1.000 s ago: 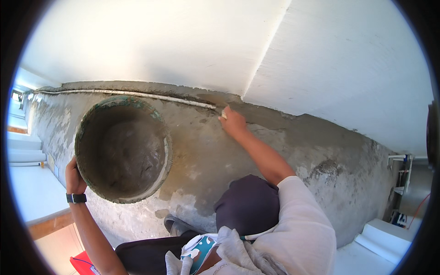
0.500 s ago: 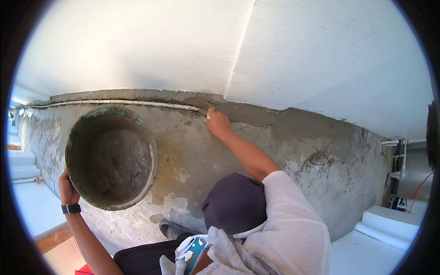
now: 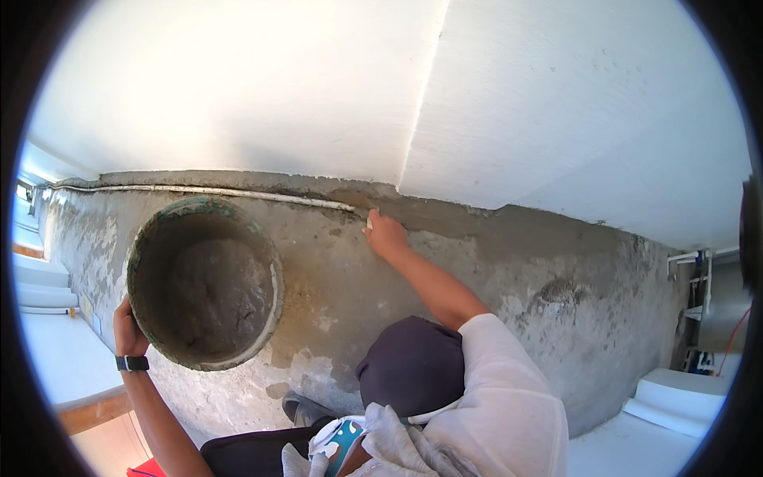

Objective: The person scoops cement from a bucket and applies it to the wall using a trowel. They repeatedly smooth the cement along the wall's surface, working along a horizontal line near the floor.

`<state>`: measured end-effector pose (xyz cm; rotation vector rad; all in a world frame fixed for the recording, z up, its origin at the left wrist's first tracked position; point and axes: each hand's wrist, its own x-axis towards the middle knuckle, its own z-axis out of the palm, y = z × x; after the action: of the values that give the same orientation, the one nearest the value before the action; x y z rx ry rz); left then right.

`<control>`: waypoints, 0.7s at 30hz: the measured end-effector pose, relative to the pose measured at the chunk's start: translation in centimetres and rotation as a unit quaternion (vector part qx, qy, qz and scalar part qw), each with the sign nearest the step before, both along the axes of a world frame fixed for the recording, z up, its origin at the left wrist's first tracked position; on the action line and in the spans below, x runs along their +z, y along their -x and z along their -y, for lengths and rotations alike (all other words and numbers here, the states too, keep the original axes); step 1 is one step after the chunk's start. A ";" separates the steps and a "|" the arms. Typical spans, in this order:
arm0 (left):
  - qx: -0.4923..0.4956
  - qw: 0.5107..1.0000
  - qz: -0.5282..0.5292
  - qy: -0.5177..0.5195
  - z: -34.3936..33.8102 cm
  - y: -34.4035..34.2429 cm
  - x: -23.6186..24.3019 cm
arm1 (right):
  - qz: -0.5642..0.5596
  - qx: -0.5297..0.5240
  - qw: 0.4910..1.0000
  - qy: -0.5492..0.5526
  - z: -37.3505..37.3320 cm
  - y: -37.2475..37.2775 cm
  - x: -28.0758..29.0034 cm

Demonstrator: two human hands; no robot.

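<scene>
My left hand (image 3: 129,330), with a dark band on its wrist, grips the left side of a large round bucket (image 3: 274,318). Its fingertips are partly hidden behind the bucket wall. Grey wet mortar (image 3: 218,290) covers the bucket's bottom, and dried crust lines the rim. My right hand (image 3: 388,237) is stretched out to the foot of the wall, closed around a small tool with a pale handle (image 3: 369,223); its working end cannot be made out. Just left of these fingers ends a thin white pipe (image 3: 270,196). Smooth damp mortar (image 3: 445,216) runs along the joint to their right.
A white wall (image 3: 318,95) rises beyond the rough grey floor (image 3: 318,270). White ledges (image 3: 675,401) stand at the lower right, with pipes (image 3: 699,278) above them. More white steps (image 3: 48,298) lie at far left. A dark rounded cap (image 3: 413,362) blocks part of the floor.
The whole view has shifted slightly, so everything sits a little lower and further right. Both hands keep their places at the bucket and the pipe's end.
</scene>
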<state>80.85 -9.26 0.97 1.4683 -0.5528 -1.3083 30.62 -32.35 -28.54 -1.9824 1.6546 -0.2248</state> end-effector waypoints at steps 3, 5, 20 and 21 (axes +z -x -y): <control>-0.014 1.000 0.002 0.006 0.2 0.5 0.3 | 0.042 -0.013 0.998 0.044 -0.2 0.1 0.0; -0.022 1.000 -0.002 0.010 0.2 0.7 0.5 | 0.026 -0.006 0.999 0.030 -0.2 0.1 0.0; 0.011 1.000 -0.026 -0.009 0.0 0.4 0.4 | 0.026 -0.007 0.998 0.062 0.2 0.2 -0.5; 0.014 0.999 -0.027 -0.012 0.0 0.2 0.3 | 0.039 -0.007 0.997 0.070 0.3 0.3 -0.6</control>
<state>80.62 -9.22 1.26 1.4511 -0.4811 -1.3339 30.29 -32.64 -29.12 -2.0386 1.6428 -0.4287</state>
